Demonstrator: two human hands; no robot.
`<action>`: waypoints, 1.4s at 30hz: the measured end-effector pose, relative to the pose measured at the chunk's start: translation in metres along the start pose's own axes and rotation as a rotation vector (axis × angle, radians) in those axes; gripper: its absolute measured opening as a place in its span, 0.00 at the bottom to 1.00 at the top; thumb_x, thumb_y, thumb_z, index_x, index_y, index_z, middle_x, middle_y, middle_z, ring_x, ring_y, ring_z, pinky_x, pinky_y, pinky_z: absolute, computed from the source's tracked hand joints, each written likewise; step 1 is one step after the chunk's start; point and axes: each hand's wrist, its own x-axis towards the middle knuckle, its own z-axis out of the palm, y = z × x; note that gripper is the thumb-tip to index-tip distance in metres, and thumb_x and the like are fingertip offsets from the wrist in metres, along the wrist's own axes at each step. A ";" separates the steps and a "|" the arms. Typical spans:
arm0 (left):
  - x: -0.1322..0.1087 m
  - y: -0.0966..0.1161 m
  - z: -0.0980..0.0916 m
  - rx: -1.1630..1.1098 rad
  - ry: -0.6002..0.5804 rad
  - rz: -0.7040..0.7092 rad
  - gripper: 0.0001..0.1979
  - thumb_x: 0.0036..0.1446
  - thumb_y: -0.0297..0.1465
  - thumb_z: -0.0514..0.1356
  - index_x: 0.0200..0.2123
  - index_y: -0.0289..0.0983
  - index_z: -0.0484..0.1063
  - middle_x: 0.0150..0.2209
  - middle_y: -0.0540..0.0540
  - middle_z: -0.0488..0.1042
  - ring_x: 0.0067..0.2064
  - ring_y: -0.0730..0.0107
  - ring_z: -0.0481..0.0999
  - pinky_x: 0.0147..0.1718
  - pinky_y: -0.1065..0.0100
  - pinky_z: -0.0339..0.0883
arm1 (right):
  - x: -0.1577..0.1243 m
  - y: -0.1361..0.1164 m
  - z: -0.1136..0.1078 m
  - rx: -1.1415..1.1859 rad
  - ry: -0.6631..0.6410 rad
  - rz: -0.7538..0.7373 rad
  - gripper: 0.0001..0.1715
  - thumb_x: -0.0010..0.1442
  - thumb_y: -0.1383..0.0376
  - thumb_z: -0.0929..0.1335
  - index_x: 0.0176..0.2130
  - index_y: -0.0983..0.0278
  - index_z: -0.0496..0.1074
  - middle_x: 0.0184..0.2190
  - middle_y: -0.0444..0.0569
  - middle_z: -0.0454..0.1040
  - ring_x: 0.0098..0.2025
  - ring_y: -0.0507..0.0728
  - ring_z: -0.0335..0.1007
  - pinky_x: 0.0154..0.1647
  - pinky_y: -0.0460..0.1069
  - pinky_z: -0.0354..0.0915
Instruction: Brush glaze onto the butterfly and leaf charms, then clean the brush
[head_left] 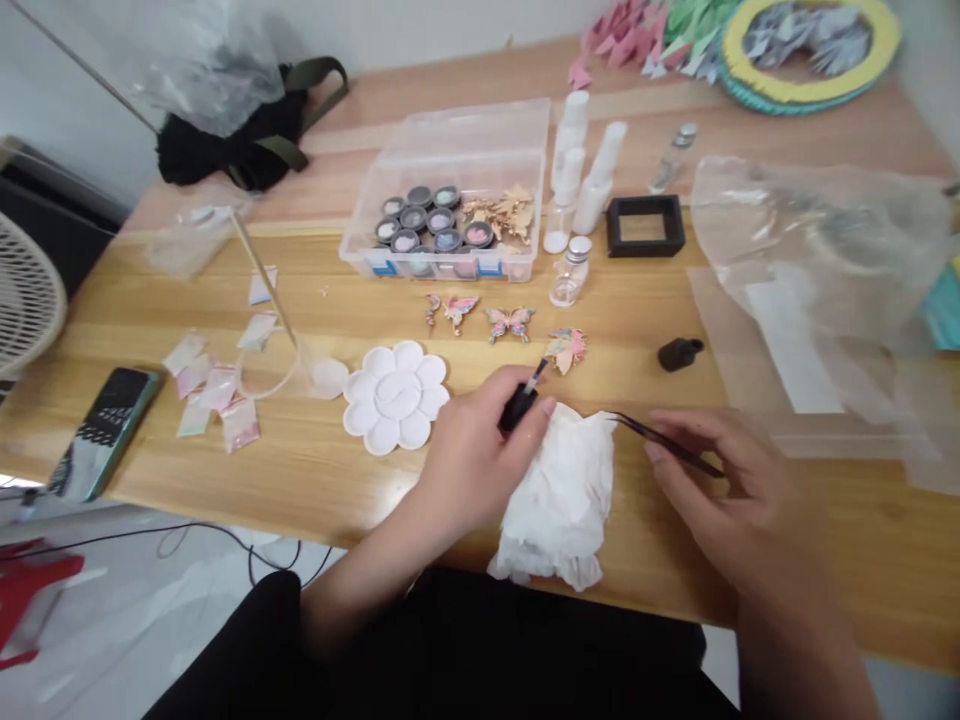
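The left hand (480,450) grips a small brush (523,400) by its black cap, the fingers closed around it. The thin tip of the brush points up and to the right, to a painted butterfly (568,348) that lies flat on the table (300,480). The tip is just beside the butterfly. I cannot tell if it touches it.

The right hand (720,480) pinches black tweezers (660,438) between thumb and fingers. Their points rest at the upper right edge of a crumpled tissue (559,500), which lies between the two hands near the table's front edge. The tweezers seem to hold nothing.

By my judgement, the step in hand is fine brush work on the butterfly, with the tweezers waiting at the side. The butterfly is small and loose on the wood, so a next move calls for a light, steady tip, and perhaps for the tweezers to keep the piece from sliding.

Two more butterflies (510,322) lie to the left of it, and a white flower palette (395,397) is near the left hand. Behind them are a clear box (450,200) with small round pots and a little glass bottle (570,272).

No brand, label or writing can be read. The bottle and the pots show no text, and the screen of the phone (109,430) at the left is too blurred.
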 end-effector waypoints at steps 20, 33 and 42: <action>0.004 -0.008 -0.007 -0.015 -0.156 -0.003 0.09 0.61 0.37 0.60 0.36 0.37 0.73 0.32 0.51 0.75 0.33 0.73 0.73 0.29 0.72 0.65 | -0.010 -0.013 0.015 -0.110 -0.188 -0.254 0.11 0.62 0.75 0.66 0.41 0.64 0.76 0.35 0.51 0.76 0.38 0.57 0.74 0.37 0.50 0.72; -0.005 -0.006 0.013 -0.015 -0.278 0.030 0.10 0.61 0.37 0.58 0.38 0.36 0.74 0.34 0.49 0.78 0.33 0.70 0.77 0.30 0.70 0.66 | -0.009 -0.014 0.015 -0.128 -0.196 -0.248 0.12 0.63 0.73 0.65 0.39 0.66 0.78 0.33 0.51 0.77 0.36 0.57 0.74 0.34 0.51 0.71; -0.003 0.003 0.013 0.117 -0.262 0.033 0.09 0.60 0.35 0.58 0.36 0.36 0.74 0.29 0.49 0.77 0.28 0.72 0.71 0.29 0.70 0.61 | -0.010 -0.011 0.012 -0.074 -0.209 -0.259 0.13 0.63 0.73 0.64 0.39 0.66 0.79 0.33 0.51 0.77 0.36 0.57 0.74 0.35 0.51 0.72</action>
